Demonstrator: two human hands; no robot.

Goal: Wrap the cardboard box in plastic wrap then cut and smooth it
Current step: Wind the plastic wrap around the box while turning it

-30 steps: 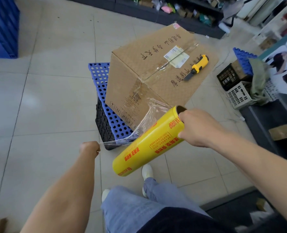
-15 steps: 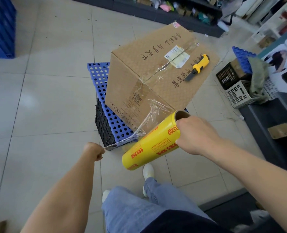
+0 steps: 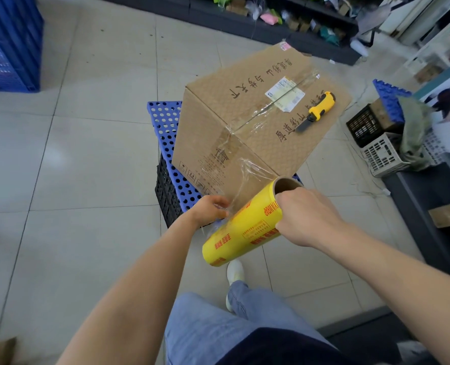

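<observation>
Grips the yellow roll of plastic wrap (image 3: 242, 230) at its open upper end with the right hand (image 3: 305, 219), fingers curled round the tube, low in front of the cardboard box (image 3: 245, 122). Pinches the loose film (image 3: 247, 175) with the left hand (image 3: 210, 209), fingers curled on it, just beside the roll's left flank. Stretched from there up to the box's near corner, and clinging over the top seam. Set askew on a blue perforated panel (image 3: 166, 133) over a black crate (image 3: 166, 196). On the box top, a yellow-handled knife (image 3: 317, 110) beside a white shipping label (image 3: 284, 93), print too small to read. Black brushed Chinese characters across the cardboard; red lettering on the roll, "WRAP" legible. Off right, a white basket (image 3: 382, 154) with olive cloth draped in it, and a black basket (image 3: 363, 125) holding a brown carton.
</observation>
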